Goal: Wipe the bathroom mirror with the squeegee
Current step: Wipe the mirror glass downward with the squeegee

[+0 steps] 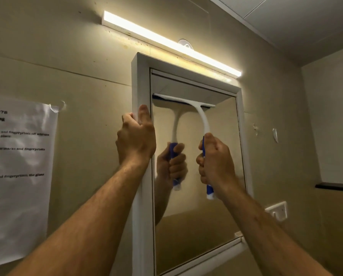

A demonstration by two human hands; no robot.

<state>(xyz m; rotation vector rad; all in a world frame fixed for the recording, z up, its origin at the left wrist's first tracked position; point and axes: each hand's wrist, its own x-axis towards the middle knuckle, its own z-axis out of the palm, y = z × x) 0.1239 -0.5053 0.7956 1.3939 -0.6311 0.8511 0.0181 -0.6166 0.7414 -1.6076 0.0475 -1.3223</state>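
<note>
Mirror (196, 196) first: flat glass in a white frame (140, 80), prob. a cabinet door, w/ a lit light bar (166, 39) on the beige wall above. Biggest risk, as I judge it: the panel swings or flexes under blade pressure, so contact goes uneven and streaks are left. The left hand (135, 139) is closed round the frame's left edge, thumb up along it, apparently bracing against that; if it slips, the door could move.

Next risk is the squeegee (198, 116). Its blade sits across the glass near the top edge, touching it, covering the left and middle but stopping short of the right side, so an unwiped strip is likely there w/o a second pass. Tilting the blade would lift one end off the glass.

Right hand (216, 162) is fisted tight round the blue grip. Handle is smooth white plastic, curved neck, T-shaped head; blue grip looks rubbery. Blade edge too thin to judge for wear.

Taped paper sheet (19, 176) left of the frame, glossy, creased.
</note>
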